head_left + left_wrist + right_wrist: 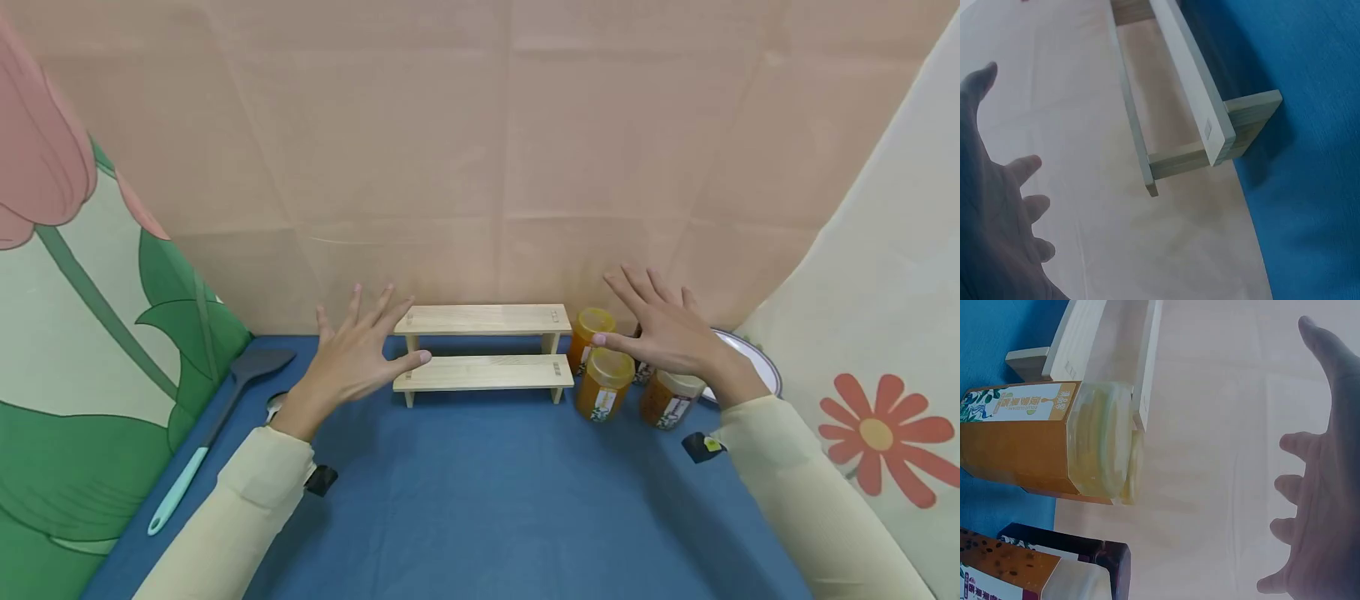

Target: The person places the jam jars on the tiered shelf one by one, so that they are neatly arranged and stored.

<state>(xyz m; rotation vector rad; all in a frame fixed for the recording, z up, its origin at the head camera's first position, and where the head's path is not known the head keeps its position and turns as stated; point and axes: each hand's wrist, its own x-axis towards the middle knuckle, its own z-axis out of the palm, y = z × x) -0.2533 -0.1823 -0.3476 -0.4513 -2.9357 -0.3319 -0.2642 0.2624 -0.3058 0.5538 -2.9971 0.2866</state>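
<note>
My left hand (355,357), fingers spread and holding nothing, hovers by the left end of a two-step wooden rack (483,372). My right hand (663,329) is likewise spread and bare, above a group of jars at the rack's right end. In that group, a yellow-lidded jar (604,385) stands in front of another yellow-lidded jar (589,327). To their right is a jar with a pale lid (670,400) and dark specks inside. A dark jar (1119,562) stands behind that one, partly hidden by my right hand in the head view.
On the left of the blue cloth (465,500) lies a spatula (213,425) with a mint handle. A metal spoon (275,403) is partly covered by my left wrist. Behind the jars, a white plate (757,363) with a dark rim shows. Fabric walls enclose the table.
</note>
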